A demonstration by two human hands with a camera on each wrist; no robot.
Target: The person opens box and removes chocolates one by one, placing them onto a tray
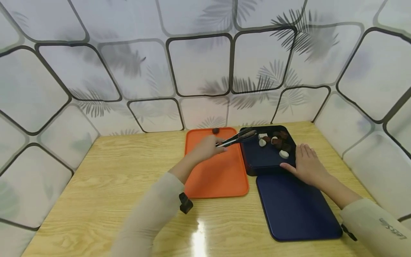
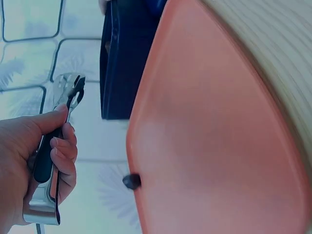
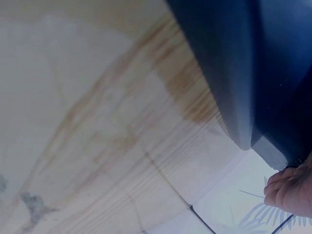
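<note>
My left hand [image 1: 208, 146] grips a pair of metal tongs [image 2: 43, 163] with black handle grips, held above the orange tray [image 1: 218, 178]. In the head view the tongs' tips overlap the left rim of a dark blue box [image 1: 261, 157]. Inside that box lie several dark brown chunks [image 1: 284, 135] and several white pieces [image 1: 284, 154], mostly toward the back and right. One small dark chunk [image 1: 216, 130] sits at the far edge of the orange tray. With fingers extended, my right hand [image 1: 309, 165] rests against the box's right front corner.
A flat dark blue lid [image 1: 298, 210] lies on the wooden table [image 1: 128, 171] in front of the box. The orange tray stands directly left of the box. Patterned fabric walls [image 1: 199, 67] enclose the table at the back and sides.
</note>
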